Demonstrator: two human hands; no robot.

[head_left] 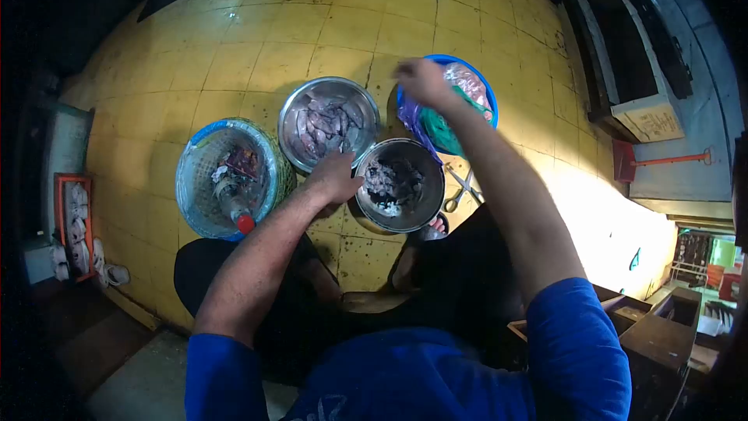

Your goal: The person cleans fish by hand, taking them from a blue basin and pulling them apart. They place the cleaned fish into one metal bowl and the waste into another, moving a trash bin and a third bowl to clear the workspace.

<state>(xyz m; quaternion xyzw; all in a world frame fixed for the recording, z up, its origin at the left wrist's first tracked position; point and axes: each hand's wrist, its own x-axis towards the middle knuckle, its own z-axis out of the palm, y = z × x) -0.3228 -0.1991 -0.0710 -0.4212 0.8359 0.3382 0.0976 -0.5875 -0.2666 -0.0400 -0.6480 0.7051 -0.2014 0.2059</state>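
My left hand [336, 175] is at the near edge of a shiny steel bowl [289, 101], where it meets a second metal bowl [442, 193]. Its fingers are bent, and their hold on the rim is partly hidden. Small greyish fish [327, 121] lie in the first bowl; pale and dark wet pieces [389, 183] lie in the second. My right hand [425, 82], smeared by motion, is raised over the left side of a blue basin [492, 86]. That basin holds a clear bag of pinkish contents [465, 78], a green plastic bag [444, 131] and a purple bag [411, 121].
A lined basket [187, 195] with scraps and a red-capped plastic bottle [234, 204] stands at left. Scissors [461, 193] lie on the yellow tiles by my foot. An orange-handled dustpan [625, 160] is at right, a shoe rack [59, 222] at far left.
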